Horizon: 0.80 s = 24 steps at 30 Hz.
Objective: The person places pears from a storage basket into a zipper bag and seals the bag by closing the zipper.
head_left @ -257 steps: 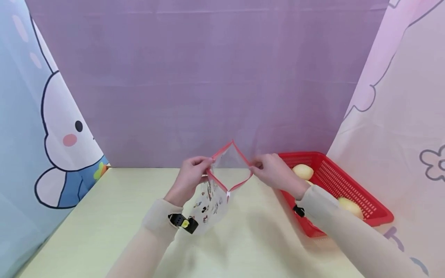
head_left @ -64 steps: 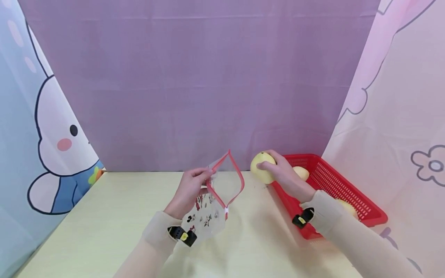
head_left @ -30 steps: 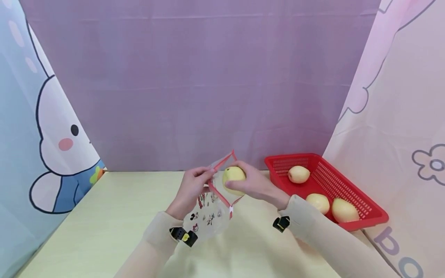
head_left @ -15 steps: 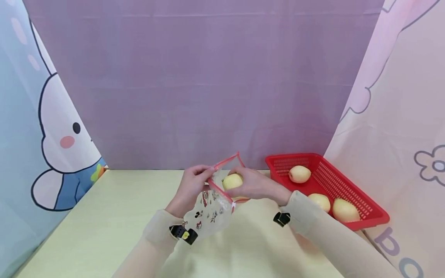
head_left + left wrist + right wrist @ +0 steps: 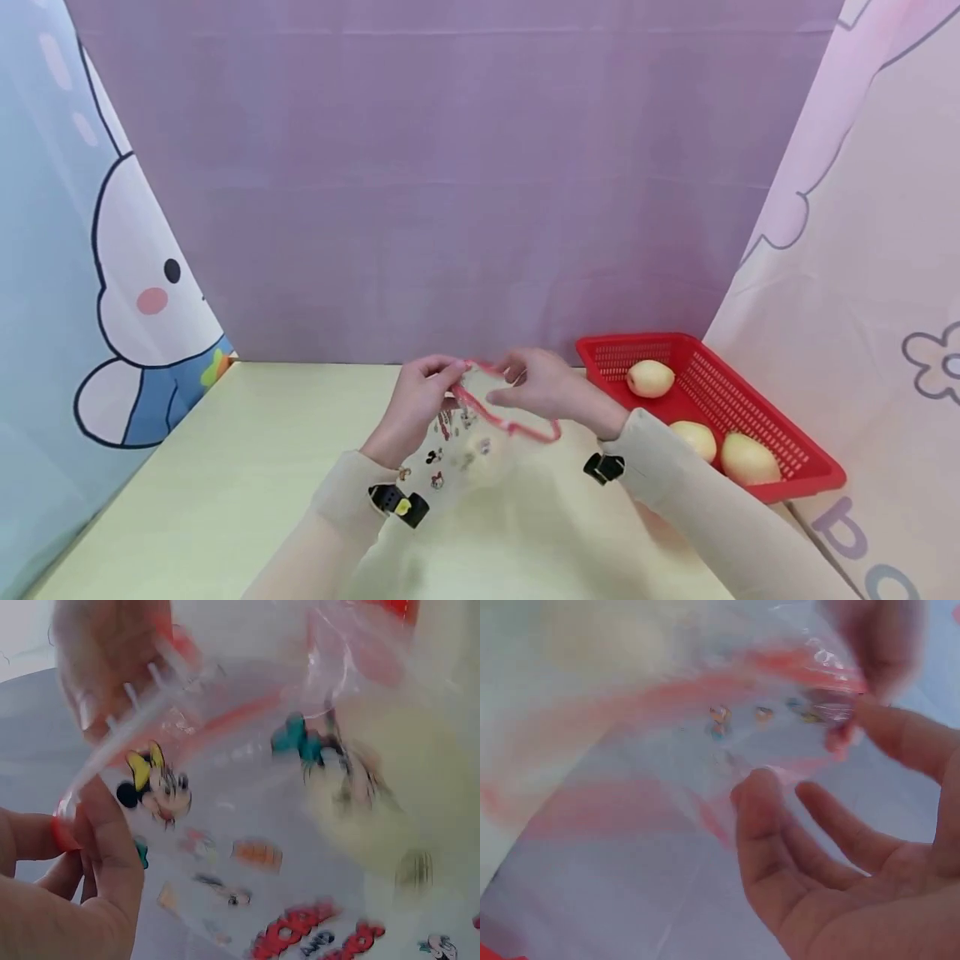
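Note:
My left hand pinches the red zip rim of a clear zip bag printed with cartoon figures. The bag hangs over the table with its mouth spread. Inside it, low down, a pale yellow pear shows blurred through the plastic in the left wrist view. My right hand is at the bag's mouth with its fingers apart. Between the thumb and fingers of that hand nothing is held in the right wrist view; whether it touches the rim I cannot tell.
A red plastic basket stands at the right on the pale yellow table. In it lie a pear at the back and two more pears nearer the front. A purple cloth hangs behind the table.
My right hand took a pear from the basket, carried it left into the bag's mouth and let it go; it has dropped low in the bag. My left hand keeps its pinch.

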### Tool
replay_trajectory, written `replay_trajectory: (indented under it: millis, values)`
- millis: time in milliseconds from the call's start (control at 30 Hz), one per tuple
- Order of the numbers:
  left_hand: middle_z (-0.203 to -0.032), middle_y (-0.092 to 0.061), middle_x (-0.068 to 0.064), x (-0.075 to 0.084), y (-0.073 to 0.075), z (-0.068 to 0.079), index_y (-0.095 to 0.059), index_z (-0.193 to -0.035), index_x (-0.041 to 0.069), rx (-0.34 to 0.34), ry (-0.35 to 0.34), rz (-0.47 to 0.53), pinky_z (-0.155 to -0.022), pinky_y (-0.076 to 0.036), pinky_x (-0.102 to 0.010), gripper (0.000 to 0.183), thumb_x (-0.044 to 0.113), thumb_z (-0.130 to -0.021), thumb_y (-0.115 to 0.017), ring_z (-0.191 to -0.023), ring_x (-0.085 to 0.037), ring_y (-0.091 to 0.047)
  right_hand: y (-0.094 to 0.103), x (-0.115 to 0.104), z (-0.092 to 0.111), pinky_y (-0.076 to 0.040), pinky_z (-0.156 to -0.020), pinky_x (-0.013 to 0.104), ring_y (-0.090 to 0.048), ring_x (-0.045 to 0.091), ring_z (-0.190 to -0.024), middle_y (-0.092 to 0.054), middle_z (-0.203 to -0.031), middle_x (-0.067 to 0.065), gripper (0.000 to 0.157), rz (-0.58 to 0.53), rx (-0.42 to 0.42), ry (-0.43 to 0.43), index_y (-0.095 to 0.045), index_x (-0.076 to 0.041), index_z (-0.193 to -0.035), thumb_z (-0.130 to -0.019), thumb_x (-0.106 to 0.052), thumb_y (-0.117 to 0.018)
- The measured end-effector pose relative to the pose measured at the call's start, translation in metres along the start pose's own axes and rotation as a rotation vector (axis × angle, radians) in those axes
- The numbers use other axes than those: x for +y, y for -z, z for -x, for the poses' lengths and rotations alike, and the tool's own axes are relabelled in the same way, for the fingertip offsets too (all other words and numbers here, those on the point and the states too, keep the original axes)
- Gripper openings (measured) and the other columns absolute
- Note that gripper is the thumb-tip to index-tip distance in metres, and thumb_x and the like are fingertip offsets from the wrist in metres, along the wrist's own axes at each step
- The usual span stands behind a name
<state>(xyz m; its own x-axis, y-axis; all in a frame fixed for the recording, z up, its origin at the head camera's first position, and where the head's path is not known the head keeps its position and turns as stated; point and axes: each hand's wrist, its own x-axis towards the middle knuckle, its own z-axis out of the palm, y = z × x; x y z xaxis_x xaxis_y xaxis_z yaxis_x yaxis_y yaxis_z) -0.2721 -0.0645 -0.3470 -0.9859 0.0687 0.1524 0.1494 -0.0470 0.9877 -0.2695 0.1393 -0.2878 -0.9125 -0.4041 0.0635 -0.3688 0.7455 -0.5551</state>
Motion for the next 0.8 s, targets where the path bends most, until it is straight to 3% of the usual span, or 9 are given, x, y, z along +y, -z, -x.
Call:
replay_trajectory:
  millis: [167, 333, 567, 800]
  values:
    - [-0.098, -0.06, -0.015, 0.001, 0.0, -0.002, -0.067, -0.118, -0.003, 0.0, 0.008, -0.001, -0.071, -0.058, -0.029, 0.025, 0.016, -0.104, -0.059, -0.077, -0.017, -0.061, 0.01, 0.004, 0.002, -0.056, -0.083, 0.038, -0.067, 0.018, -0.094, -0.072, -0.105, 0.002, 0.027, -0.018, 0.048, 0.043, -0.073, -0.009, -0.112, -0.093, -0.026, -0.074]
    - [-0.097, -0.059, -0.015, 0.008, 0.002, -0.004, -0.067, -0.116, -0.004, 0.007, -0.006, 0.016, -0.068, -0.056, -0.027, 0.023, 0.014, -0.105, -0.058, -0.074, -0.016, -0.058, 0.02, 0.012, 0.004, -0.056, -0.084, 0.041, -0.066, 0.019, -0.095, -0.071, -0.106, 0.001, 0.022, -0.002, 0.075, 0.04, -0.074, -0.011, -0.11, -0.095, -0.028, -0.07]
    - [-0.101, -0.06, -0.017, 0.009, 0.002, -0.003, -0.069, -0.115, 0.001, 0.012, 0.023, 0.015, -0.069, -0.057, -0.028, 0.02, 0.015, -0.104, -0.06, -0.077, -0.018, -0.059, 0.027, 0.021, 0.003, -0.057, -0.081, 0.04, -0.065, 0.022, -0.097, -0.069, -0.113, 0.006, 0.038, 0.033, 0.061, 0.025, -0.067, -0.008, -0.125, -0.097, -0.033, -0.069]
    - [-0.103, -0.062, -0.013, 0.007, 0.002, -0.001, -0.068, -0.119, 0.003, 0.015, 0.021, 0.006, -0.072, -0.058, -0.031, 0.022, 0.017, -0.105, -0.059, -0.083, -0.022, -0.062, 0.035, 0.035, 0.007, -0.055, -0.093, 0.048, -0.059, 0.031, -0.12, -0.059, -0.138, 0.012, 0.059, 0.086, 0.056, 0.026, -0.055, -0.01, -0.144, -0.095, -0.04, -0.069]
